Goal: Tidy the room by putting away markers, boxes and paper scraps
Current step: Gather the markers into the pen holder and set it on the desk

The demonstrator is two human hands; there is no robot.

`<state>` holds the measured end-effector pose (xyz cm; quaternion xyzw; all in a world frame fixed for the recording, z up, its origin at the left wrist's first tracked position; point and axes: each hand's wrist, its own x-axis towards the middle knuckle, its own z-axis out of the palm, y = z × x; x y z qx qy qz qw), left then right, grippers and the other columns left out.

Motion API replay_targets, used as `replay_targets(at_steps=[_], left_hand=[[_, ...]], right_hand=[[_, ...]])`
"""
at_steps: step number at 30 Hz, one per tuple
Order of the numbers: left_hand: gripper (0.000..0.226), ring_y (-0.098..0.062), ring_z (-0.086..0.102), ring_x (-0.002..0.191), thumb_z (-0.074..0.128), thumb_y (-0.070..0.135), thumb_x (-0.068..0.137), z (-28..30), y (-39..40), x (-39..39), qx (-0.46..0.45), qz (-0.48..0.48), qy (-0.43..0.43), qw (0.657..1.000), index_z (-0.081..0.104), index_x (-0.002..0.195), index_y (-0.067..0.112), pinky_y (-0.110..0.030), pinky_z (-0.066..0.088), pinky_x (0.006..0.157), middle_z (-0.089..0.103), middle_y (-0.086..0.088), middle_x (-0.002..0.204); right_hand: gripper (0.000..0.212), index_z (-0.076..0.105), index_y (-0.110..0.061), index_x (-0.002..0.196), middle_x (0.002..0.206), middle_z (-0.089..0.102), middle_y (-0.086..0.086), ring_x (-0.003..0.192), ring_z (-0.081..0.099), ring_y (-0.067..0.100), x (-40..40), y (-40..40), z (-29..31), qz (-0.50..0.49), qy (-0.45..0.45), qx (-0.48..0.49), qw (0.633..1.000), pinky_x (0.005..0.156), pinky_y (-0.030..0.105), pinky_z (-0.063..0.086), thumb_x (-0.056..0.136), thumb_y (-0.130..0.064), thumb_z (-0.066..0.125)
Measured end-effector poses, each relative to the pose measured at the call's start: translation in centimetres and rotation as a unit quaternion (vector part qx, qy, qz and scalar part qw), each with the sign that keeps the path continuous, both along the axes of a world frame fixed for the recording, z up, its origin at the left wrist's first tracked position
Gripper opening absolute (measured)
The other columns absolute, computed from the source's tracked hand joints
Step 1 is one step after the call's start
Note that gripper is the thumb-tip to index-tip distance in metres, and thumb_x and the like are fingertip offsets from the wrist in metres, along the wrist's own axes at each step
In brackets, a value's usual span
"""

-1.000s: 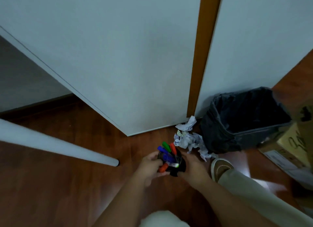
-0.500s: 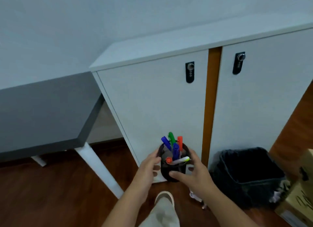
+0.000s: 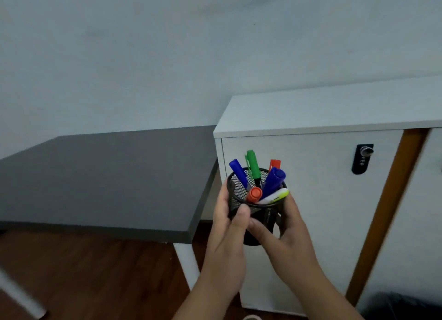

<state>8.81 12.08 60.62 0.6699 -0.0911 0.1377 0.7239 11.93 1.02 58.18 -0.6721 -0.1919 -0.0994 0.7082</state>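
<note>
A black mesh pen cup is held in the air in front of a white cabinet. Several markers stand in it: two blue, a green marker, two orange-red, and a white one with a yellow-green cap. My left hand wraps the cup's left side, thumb across its front. My right hand grips the right side and the bottom, fingers under the cup. The cup sits a little below the cabinet's top and to the right of the dark grey desk.
The desk has a white leg close to the cabinet's left side. A black combination lock is on the cabinet door, next to an orange-brown strip. A black bin's edge shows at the bottom right. The floor is dark wood.
Both hands have lifted the pen cup from the floor to near the cabinet top. My view has risen; the paper scraps and cardboard box are out of sight.
</note>
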Motion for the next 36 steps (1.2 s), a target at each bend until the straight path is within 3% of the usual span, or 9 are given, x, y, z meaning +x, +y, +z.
replay_targets(at_steps=[3, 7, 11, 15, 17, 20, 26, 31, 36], left_hand=[[0.044, 0.002, 0.056, 0.119, 0.049, 0.016, 0.098, 1.6, 2.3, 1.3, 0.016, 0.034, -0.004, 0.999, 0.045, 0.138, 0.035, -0.014, 0.048, 0.091, 0.062, 0.020, 0.126], [0.046, -0.005, 0.060, 0.117, 0.053, 0.007, 0.094, 3.5, 6.9, 3.2, 0.044, 0.055, 0.032, 0.997, 0.050, 0.133, 0.031, -0.030, 0.049, 0.099, 0.066, 0.015, 0.120], [0.043, -0.007, 0.064, 0.112, 0.056, 0.007, 0.093, 4.4, 11.7, 4.9, 0.060, 0.082, 0.069, 0.992, 0.053, 0.129, 0.030, -0.034, 0.049, 0.099, 0.069, 0.015, 0.115], [0.037, -0.013, 0.070, 0.101, 0.054, 0.002, 0.093, 3.8, 15.1, 5.8, 0.029, 0.094, 0.122, 0.988, 0.059, 0.122, 0.025, -0.028, 0.056, 0.083, 0.072, 0.003, 0.111], [0.040, -0.017, 0.069, 0.103, 0.057, 0.002, 0.092, 3.6, 16.8, 6.5, 0.021, 0.108, 0.127, 0.986, 0.059, 0.124, 0.025, -0.033, 0.055, 0.088, 0.069, -0.004, 0.117], [0.045, -0.013, 0.069, 0.098, 0.061, 0.003, 0.090, 3.1, 18.4, 7.7, 0.044, 0.126, 0.127, 0.983, 0.056, 0.127, 0.027, -0.028, 0.055, 0.087, 0.071, 0.000, 0.113], [0.049, -0.017, 0.067, 0.109, 0.071, 0.011, 0.084, 2.2, 20.9, 10.4, 0.049, 0.089, 0.148, 0.984, 0.054, 0.129, 0.019, -0.040, 0.048, 0.103, 0.073, -0.001, 0.112], [0.043, -0.011, 0.065, 0.112, 0.069, 0.013, 0.087, 1.9, 22.4, 13.1, 0.076, 0.086, 0.137, 0.984, 0.054, 0.125, 0.027, -0.034, 0.048, 0.103, 0.068, 0.002, 0.121], [0.052, -0.002, 0.061, 0.114, 0.062, 0.018, 0.093, 2.2, 23.0, 15.2, 0.109, 0.083, 0.136, 0.981, 0.043, 0.141, 0.026, -0.028, 0.046, 0.104, 0.064, 0.013, 0.123]], right_hand=[[0.074, 0.043, -0.030, 0.140, 0.130, 0.060, -0.014, 0.122, 0.056, 0.005, 1.9, 1.7, 1.4, 0.022, -0.006, -0.010, 1.000, 0.100, 0.027, 0.051, 0.075, -0.032, 0.080], [0.076, 0.041, -0.046, 0.136, 0.132, 0.057, -0.016, 0.126, 0.053, 0.007, 4.9, 4.2, 2.5, 0.046, -0.019, -0.058, 0.997, 0.106, 0.041, 0.046, 0.069, -0.042, 0.076], [0.077, 0.036, -0.048, 0.139, 0.132, 0.056, -0.021, 0.127, 0.050, 0.002, 7.5, 8.1, 3.3, 0.103, -0.013, -0.095, 0.990, 0.107, 0.042, 0.046, 0.074, -0.038, 0.076], [0.076, 0.031, -0.049, 0.141, 0.131, 0.054, -0.024, 0.123, 0.051, -0.003, 9.1, 11.7, 3.0, 0.122, -0.013, -0.142, 0.982, 0.106, 0.039, 0.047, 0.079, -0.037, 0.073], [0.075, 0.032, -0.050, 0.139, 0.130, 0.056, -0.024, 0.122, 0.052, -0.002, 9.9, 13.3, 3.2, 0.130, -0.015, -0.152, 0.980, 0.105, 0.038, 0.047, 0.077, -0.041, 0.073], [0.073, 0.037, -0.048, 0.135, 0.129, 0.057, -0.023, 0.124, 0.052, -0.001, 11.1, 15.0, 3.2, 0.131, -0.022, -0.159, 0.978, 0.109, 0.039, 0.043, 0.074, -0.041, 0.074], [0.082, 0.023, -0.055, 0.131, 0.121, 0.048, -0.033, 0.117, 0.046, -0.006, 13.6, 16.6, 4.0, 0.134, -0.017, -0.185, 0.973, 0.106, 0.025, 0.038, 0.077, -0.026, 0.078], [0.080, 0.028, -0.053, 0.134, 0.125, 0.058, -0.025, 0.118, 0.055, -0.001, 16.3, 17.7, 3.7, 0.138, 0.009, -0.182, 0.974, 0.103, 0.028, 0.045, 0.077, -0.027, 0.079], [0.085, 0.026, -0.044, 0.144, 0.131, 0.055, -0.018, 0.122, 0.053, 0.004, 18.6, 19.2, 3.9, 0.125, 0.019, -0.193, 0.973, 0.101, 0.025, 0.043, 0.079, -0.029, 0.077]])
